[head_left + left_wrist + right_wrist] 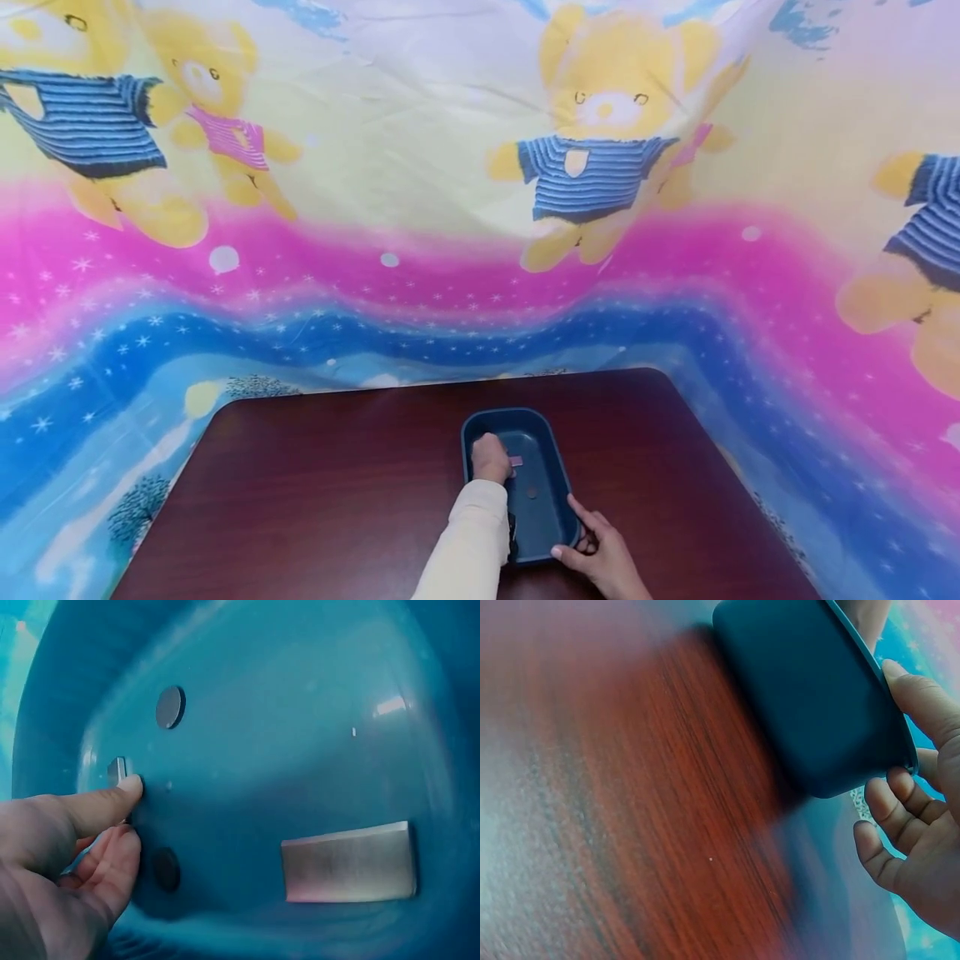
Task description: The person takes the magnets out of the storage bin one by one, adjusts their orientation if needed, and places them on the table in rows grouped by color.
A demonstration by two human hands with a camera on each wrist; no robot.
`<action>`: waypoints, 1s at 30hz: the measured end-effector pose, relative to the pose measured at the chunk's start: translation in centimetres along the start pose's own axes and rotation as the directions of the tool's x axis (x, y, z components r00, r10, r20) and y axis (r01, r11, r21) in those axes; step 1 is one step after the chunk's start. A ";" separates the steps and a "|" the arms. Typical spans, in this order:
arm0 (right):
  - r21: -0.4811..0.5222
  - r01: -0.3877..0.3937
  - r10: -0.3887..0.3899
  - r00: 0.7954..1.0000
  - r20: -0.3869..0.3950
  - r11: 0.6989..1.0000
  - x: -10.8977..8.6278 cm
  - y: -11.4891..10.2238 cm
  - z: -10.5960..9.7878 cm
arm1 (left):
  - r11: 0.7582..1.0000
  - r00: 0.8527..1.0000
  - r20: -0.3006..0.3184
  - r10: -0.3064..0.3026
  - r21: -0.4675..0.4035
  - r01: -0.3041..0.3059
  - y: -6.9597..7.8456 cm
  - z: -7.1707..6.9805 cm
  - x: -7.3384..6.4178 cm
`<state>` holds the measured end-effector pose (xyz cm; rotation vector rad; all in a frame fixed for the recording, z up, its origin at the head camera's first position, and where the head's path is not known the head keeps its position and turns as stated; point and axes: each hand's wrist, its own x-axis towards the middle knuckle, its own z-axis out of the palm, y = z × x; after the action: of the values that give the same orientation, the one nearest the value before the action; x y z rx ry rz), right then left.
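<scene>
A deep blue rectangular tray [543, 523] with rounded corners stands on the table. My left hand [490, 457] reaches down inside it. In the left wrist view, its thumb and fingers pinch at a small silver metal block [115, 771], mostly hidden behind the thumb tip. One dark round disc [170, 707] lies above that hand, and a second disc [166, 870] is just beside the fingertips. A larger flat metal block [349, 864] rests farther right on the tray floor. My right hand [602, 557] grips the tray's near right corner, thumb at the rim and fingers against the outer wall.
The dark reddish-brown wooden table [337, 492] extends on both sides of the tray. Behind and around it hangs a cloth [420, 167] printed with teddy bears. A pale sleeve [468, 542] on the left arm covers part of the tray's left side.
</scene>
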<state>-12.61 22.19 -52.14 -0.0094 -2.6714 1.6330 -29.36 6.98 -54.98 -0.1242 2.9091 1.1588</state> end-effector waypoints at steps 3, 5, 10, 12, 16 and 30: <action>-0.005 0.020 -0.020 1.000 -0.012 1.000 -0.1 0.0 0.1 | 0.996 0.997 -0.011 -0.075 -0.039 0.074 0.0 0.2 0.0; -0.009 0.028 -0.028 0.999 -0.015 1.000 -0.1 0.0 0.1 | 0.993 0.993 -0.021 -0.113 -0.041 0.112 0.0 0.3 0.1; -0.015 0.026 -0.026 1.000 -0.011 1.000 0.0 0.5 0.1 | 0.996 0.996 0.026 -0.086 0.031 0.086 0.0 0.2 0.3; -0.012 0.026 -0.026 0.999 -0.020 1.000 0.2 1.3 0.2 | 0.996 0.997 0.068 -0.043 0.083 0.037 0.0 0.1 0.4; -0.006 0.044 -0.045 0.998 -0.050 0.999 0.8 3.5 0.6 | 0.991 0.992 0.127 0.015 0.131 -0.031 0.0 -0.1 0.6; 0.003 0.009 -0.009 1.000 -0.007 1.000 1.3 5.0 0.7 | 0.987 0.973 0.225 0.058 0.131 -0.089 -0.5 -0.1 0.8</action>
<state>-13.90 23.83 -56.91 -0.0023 -2.6603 1.6310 -30.10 6.49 -55.23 0.1085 2.8049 0.9058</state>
